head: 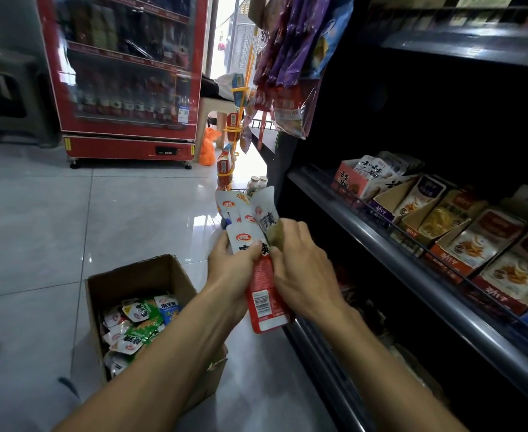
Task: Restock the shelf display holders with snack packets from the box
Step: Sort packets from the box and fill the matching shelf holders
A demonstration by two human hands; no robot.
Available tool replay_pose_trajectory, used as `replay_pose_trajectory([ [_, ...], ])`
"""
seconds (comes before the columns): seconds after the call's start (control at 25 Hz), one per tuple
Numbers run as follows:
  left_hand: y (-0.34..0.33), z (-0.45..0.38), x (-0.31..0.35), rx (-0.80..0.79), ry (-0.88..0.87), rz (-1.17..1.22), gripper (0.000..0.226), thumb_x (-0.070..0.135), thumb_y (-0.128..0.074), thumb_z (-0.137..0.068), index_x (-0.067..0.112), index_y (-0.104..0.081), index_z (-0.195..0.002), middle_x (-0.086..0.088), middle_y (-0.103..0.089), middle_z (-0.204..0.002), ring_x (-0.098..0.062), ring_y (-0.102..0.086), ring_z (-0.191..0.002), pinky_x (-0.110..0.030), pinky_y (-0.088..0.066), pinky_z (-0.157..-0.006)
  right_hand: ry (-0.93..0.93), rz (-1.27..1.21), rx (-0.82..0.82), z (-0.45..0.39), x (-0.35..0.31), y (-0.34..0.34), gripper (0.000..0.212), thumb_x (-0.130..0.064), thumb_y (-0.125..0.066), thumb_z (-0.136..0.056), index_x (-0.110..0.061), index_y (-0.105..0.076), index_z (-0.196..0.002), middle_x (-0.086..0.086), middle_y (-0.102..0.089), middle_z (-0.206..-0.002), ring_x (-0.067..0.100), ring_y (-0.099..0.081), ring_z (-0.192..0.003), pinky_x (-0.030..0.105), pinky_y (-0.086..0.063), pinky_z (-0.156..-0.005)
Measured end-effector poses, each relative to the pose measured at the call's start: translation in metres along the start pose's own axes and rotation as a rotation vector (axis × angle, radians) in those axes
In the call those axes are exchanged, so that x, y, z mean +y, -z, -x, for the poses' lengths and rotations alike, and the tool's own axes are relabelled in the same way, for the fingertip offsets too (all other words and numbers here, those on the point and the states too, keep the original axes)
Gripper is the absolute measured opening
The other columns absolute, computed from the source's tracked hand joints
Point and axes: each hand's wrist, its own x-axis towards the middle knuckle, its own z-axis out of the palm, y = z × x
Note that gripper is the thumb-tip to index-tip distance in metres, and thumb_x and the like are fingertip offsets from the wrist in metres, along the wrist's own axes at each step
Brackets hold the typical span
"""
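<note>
The restocking looks partway through, judging by how things lie. On the pale tiled floor at the left sits the open brown cardboard box point(138, 294), with a heap of small white, green and blue foil snack packets point(138, 325) in it — too jumbled to count, a dozen or more showing. So plenty is left to move.

Above the box, the left hand point(230, 269) holds a fanned bunch of white-and-red snack packets point(250, 226); its grip is closed round them, thumb pressed on the front one. Four or five white tops show, plus one red back with a barcode, so roughly five or six in hand. The right hand point(300, 269) pinches the same bunch from the other side, probably sorting or squaring it.

To the right, the dark metal shelf point(412, 260) carries a row of slanted cardboard display holders point(462, 244) — about seven or eight visible, most of them holding packets. Which holder this bunch belongs to I cannot tell.
</note>
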Motion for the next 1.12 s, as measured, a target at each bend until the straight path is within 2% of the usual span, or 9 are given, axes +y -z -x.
replay_pose_trajectory([
  [0.12,-0.002,0.002,-0.001,-0.088,0.109,0.107,0.025,0.012,-0.053,-0.099,0.005,-0.059,-0.123,-0.018,-0.071,-0.105,-0.03,-0.071,-0.09,-0.041,-0.059,-0.077,-0.024,-0.105,-0.099,0.003,-0.002,-0.011,0.036,-0.038,-0.032,-0.102,-0.02,-0.044,-0.13,0.0,-0.042,-0.111,0.018,-0.05,-0.101,0.034,-0.045,-0.088],
  [0.2,0.001,0.001,-0.001,-0.155,0.137,0.144,0.032,0.027,-0.049,-0.102,0.006,-0.059,-0.125,-0.019,-0.071,-0.11,-0.031,-0.071,-0.098,-0.044,-0.057,-0.087,-0.074,-0.157,-0.156,0.003,-0.001,-0.01,0.042,-0.043,-0.026,-0.102,-0.023,-0.046,-0.133,-0.002,-0.041,-0.113,0.014,-0.044,-0.107,0.036,-0.041,-0.098],
  [0.4,0.004,0.001,-0.006,-0.19,0.077,0.014,0.057,0.056,-0.048,-0.089,0.009,-0.061,-0.12,-0.017,-0.073,-0.107,-0.033,-0.072,-0.096,-0.049,-0.056,-0.091,-0.334,-0.488,-0.159,0.003,-0.007,-0.005,0.025,-0.05,-0.037,-0.101,-0.04,-0.053,-0.086,-0.013,-0.044,-0.104,0.013,-0.045,-0.113,0.042,-0.039,-0.104],
  [0.52,0.012,-0.002,-0.006,-0.179,0.005,-0.002,0.04,0.039,-0.056,-0.095,0.011,-0.06,-0.123,-0.015,-0.075,-0.101,-0.032,-0.074,-0.086,-0.045,-0.059,-0.076,-0.359,-0.684,-0.097,0.003,-0.004,-0.002,0.015,-0.04,-0.059,-0.094,-0.049,-0.065,-0.105,-0.008,-0.047,-0.126,0.01,-0.051,-0.117,0.038,-0.048,-0.101],
  [0.6,0.016,-0.004,-0.003,-0.175,-0.036,-0.044,0.033,0.032,-0.059,-0.095,0.016,-0.061,-0.125,-0.013,-0.075,-0.102,-0.033,-0.074,-0.087,-0.048,-0.059,-0.078,-0.324,-0.658,-0.124,0.002,0.005,0.002,0.046,-0.023,-0.072,-0.087,-0.033,-0.053,-0.128,-0.008,-0.051,-0.124,0.008,-0.056,-0.113,0.033,-0.052,-0.097],
  [0.68,0.014,-0.005,-0.001,-0.181,-0.059,-0.079,0.035,0.028,-0.064,-0.093,0.018,-0.059,-0.126,-0.012,-0.074,-0.106,-0.034,-0.073,-0.089,-0.055,-0.057,-0.082,-0.42,-0.719,-0.15,0.0,0.01,0.012,0.056,-0.019,-0.08,-0.079,-0.028,-0.042,-0.12,-0.01,-0.061,-0.108,0.01,-0.065,-0.098,0.033,-0.056,-0.087],
  [0.84,0.003,0.003,0.0,-0.325,0.043,-0.037,0.032,0.006,-0.059,-0.092,0.014,-0.056,-0.123,-0.017,-0.073,-0.105,-0.035,-0.073,-0.083,-0.047,-0.061,-0.071,-0.562,-0.9,-0.15,0.004,0.028,0.029,0.033,-0.007,-0.081,-0.077,-0.005,-0.063,-0.105,0.003,-0.077,-0.087,0.017,-0.074,-0.077,0.028,-0.059,-0.064],
  [0.92,-0.006,0.009,-0.001,-0.413,0.114,0.028,0.038,-0.006,-0.052,-0.089,0.013,-0.054,-0.122,-0.022,-0.071,-0.108,-0.036,-0.072,-0.08,-0.045,-0.061,-0.065,-0.622,-1.031,-0.089,0.012,0.039,0.036,0.03,-0.001,-0.076,-0.079,-0.002,-0.064,-0.106,0.008,-0.077,-0.09,0.022,-0.074,-0.08,0.032,-0.06,-0.065],
  [1.12,-0.05,0.019,-0.019,-0.454,0.138,0.02,0.042,-0.009,-0.058,-0.088,0.01,-0.054,-0.125,-0.022,-0.071,-0.109,-0.043,-0.069,-0.095,-0.057,-0.058,-0.076,-0.819,-1.382,0.127,0.036,0.077,0.061,0.029,0.009,-0.064,-0.082,0.001,-0.063,-0.11,0.02,-0.074,-0.097,0.033,-0.073,-0.084,0.043,-0.06,-0.068],
])
